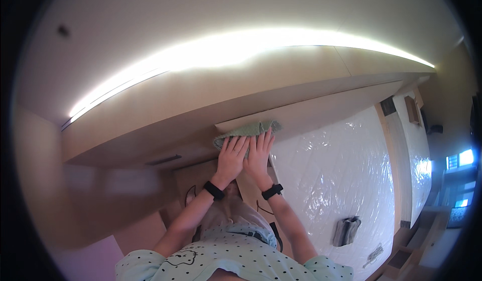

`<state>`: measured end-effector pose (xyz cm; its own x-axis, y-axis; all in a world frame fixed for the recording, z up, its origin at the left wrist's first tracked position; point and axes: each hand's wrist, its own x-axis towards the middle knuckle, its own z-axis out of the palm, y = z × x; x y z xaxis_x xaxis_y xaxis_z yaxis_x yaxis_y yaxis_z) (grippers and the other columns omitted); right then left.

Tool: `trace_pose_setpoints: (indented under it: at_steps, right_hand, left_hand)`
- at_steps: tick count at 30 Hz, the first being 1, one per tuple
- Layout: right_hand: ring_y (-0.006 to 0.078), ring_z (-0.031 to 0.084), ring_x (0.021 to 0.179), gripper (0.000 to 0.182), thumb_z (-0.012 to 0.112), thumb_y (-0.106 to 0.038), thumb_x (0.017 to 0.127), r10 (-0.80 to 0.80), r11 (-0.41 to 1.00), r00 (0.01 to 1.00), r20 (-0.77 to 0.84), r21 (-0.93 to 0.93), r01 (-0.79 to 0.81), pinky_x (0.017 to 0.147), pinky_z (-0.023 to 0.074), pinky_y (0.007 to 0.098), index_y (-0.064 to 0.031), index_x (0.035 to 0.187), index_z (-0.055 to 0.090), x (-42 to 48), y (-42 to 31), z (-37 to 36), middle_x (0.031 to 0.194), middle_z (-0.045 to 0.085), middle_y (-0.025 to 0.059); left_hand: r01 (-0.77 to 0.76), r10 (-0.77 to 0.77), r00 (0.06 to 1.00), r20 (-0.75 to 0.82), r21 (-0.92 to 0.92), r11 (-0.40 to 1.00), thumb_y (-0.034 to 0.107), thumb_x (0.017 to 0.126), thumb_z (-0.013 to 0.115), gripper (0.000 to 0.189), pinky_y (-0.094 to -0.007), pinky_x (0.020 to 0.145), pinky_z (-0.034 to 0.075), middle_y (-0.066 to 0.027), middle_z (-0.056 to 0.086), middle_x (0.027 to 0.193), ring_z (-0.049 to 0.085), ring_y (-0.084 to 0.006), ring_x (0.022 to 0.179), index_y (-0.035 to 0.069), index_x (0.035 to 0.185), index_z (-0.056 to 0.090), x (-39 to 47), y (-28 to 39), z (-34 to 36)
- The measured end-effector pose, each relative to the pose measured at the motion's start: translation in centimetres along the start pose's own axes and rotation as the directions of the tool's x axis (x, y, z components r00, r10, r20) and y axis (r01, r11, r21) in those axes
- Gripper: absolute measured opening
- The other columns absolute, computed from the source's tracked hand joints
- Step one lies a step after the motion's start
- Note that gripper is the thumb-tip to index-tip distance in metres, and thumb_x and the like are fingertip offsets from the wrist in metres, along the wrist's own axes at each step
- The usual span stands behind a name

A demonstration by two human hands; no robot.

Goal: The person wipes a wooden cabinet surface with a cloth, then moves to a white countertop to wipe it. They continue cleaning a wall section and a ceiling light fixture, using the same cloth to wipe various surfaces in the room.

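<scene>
A green cloth [246, 130] lies spread along the edge of a pale panel, under the fingers of both hands. My left hand [231, 156] presses on the cloth with its fingers stretched out. Beside it, the heel close to the other, my right hand [260, 153] rests flat on the cloth's right part. Both wrists wear black bands. Above the hands runs a long light-wood panel [244, 89] with a bright light strip [263, 47] along its upper edge.
A mattress in clear plastic wrap [331, 168] lies to the right, with a folded striped cloth [346, 231] and a bundled cord [373, 255] on it. A dark handle or slot [163, 160] sits left of the hands. A second plastic-wrapped mattress [418, 160] stands farther right.
</scene>
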<state>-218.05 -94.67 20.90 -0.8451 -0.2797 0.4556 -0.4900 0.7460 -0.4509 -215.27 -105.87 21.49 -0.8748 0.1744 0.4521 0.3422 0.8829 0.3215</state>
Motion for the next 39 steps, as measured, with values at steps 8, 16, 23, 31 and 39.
trace_pose_setpoints:
  at_steps: [8, 16, 23, 31, 39]
  right_hand:
    - [0.0397, 0.02, 0.132, 0.057, 0.054, -0.012, 0.071, -0.011, 0.998, 0.969, 0.245, 0.067, -0.006, 0.105, 0.0131, 0.0564, 0.0029, 0.124, 0.04, -6.3, -1.4, 3.9, 0.138, 0.028, 0.0246]
    - [0.0381, 0.061, 0.077, 0.022, 0.057, -0.016, 0.072, -0.391, 0.897, 0.131, 0.911, 0.344, 0.278, 0.072, 0.0489, 0.0451, -0.0034, 0.088, 0.065, -16.2, -9.5, 14.1, 0.082, 0.063, 0.0222]
    - [0.0323, 0.062, 0.08, 0.034, 0.071, -0.023, 0.06, -0.545, 0.733, -0.117, 0.83, 0.539, 0.415, 0.069, 0.0484, 0.0398, -0.002, 0.086, 0.063, -22.4, -26.7, 16.3, 0.082, 0.063, 0.0185]
    - [0.0179, 0.063, 0.076, 0.051, 0.077, -0.036, 0.059, -0.419, 0.865, -0.54, 0.73, 0.502, 0.006, 0.066, 0.0482, 0.0317, -0.0001, 0.093, 0.067, -33.4, -36.9, 20.4, 0.082, 0.067, 0.0118]
    - [0.0209, 0.06, 0.087, 0.065, 0.074, -0.048, 0.063, -0.373, 0.921, -0.325, 0.869, 0.389, -0.019, 0.075, 0.0459, 0.031, 0.0048, 0.1, 0.062, -44.2, -39.5, 26.8, 0.096, 0.064, 0.0149]
  left_hand:
    - [0.238, -0.244, 0.97, 0.017, -0.293, 0.926, 0.006, 0.074, 0.052, 0.04, -0.0423, 0.088, 0.043, -0.0162, 0.052, 0.12, 0.052, -0.0334, 0.106, 0.0, 0.114, 0.055, -7.6, -1.1, 1.4]
    - [0.783, -0.524, 0.507, 0.684, -0.112, 0.611, 0.009, 0.069, 0.055, 0.027, -0.0436, 0.072, 0.048, -0.0192, 0.064, 0.086, 0.061, -0.0372, 0.082, 0.003, 0.094, 0.065, -28.1, -6.8, -5.0]
    - [0.955, -0.877, 0.291, 0.383, -0.168, 0.244, 0.016, 0.061, 0.065, 0.032, -0.0418, 0.075, 0.047, -0.0202, 0.063, 0.086, 0.06, -0.0364, 0.083, 0.003, 0.091, 0.065, -47.2, -3.3, -12.5]
    - [0.618, -0.945, -0.101, 0.312, -0.725, -0.305, 0.042, 0.072, 0.068, 0.046, -0.034, 0.074, 0.047, -0.0118, 0.064, 0.091, 0.06, -0.0218, 0.082, 0.001, 0.092, 0.064, -66.7, 4.4, -15.4]
    - [0.234, -0.899, -0.364, 0.243, -0.911, -0.34, 0.025, 0.078, 0.068, 0.032, -0.0245, 0.059, 0.046, 0.0, 0.061, 0.077, 0.055, -0.0107, 0.065, 0.003, 0.101, 0.063, -76.9, 8.6, -13.7]
